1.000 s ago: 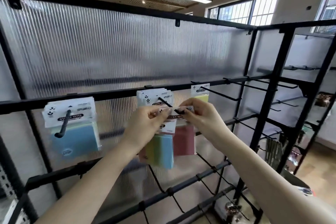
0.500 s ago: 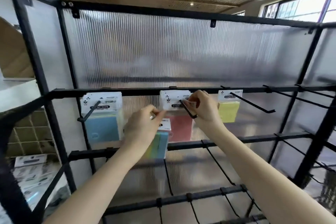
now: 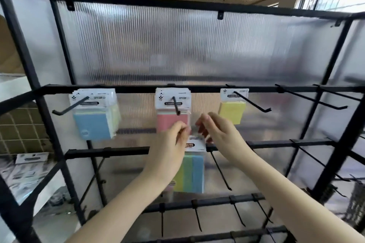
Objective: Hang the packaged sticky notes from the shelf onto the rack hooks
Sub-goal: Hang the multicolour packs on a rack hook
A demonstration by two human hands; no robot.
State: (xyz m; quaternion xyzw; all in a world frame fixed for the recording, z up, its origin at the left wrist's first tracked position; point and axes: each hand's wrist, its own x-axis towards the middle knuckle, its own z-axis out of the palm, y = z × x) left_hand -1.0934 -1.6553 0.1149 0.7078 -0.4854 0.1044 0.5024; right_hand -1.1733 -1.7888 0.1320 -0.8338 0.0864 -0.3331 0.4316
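Observation:
My left hand (image 3: 170,150) grips a small bunch of sticky note packs (image 3: 192,173), green and blue at the front, below the middle hook (image 3: 176,105). My right hand (image 3: 221,134) pinches the top edge of the front pack; motion blur softens the fingertips. On the rack's upper bar (image 3: 134,89) a stack with a pink pack (image 3: 169,122) in front hangs from the middle hook. Blue packs (image 3: 94,126) hang on the left hook (image 3: 69,105), and a yellow pack (image 3: 232,111) hangs on the third hook (image 3: 254,103).
Bare hooks (image 3: 316,101) stick out toward me along the upper bar on the right, with more on the lower bars (image 3: 221,169). A ribbed translucent panel (image 3: 197,49) backs the rack. More packaged goods (image 3: 25,175) lie on a shelf at the lower left.
The pink pack now hangs free on the middle hook. My right hand came down off that hook to the packs in my left hand, which also dropped lower.

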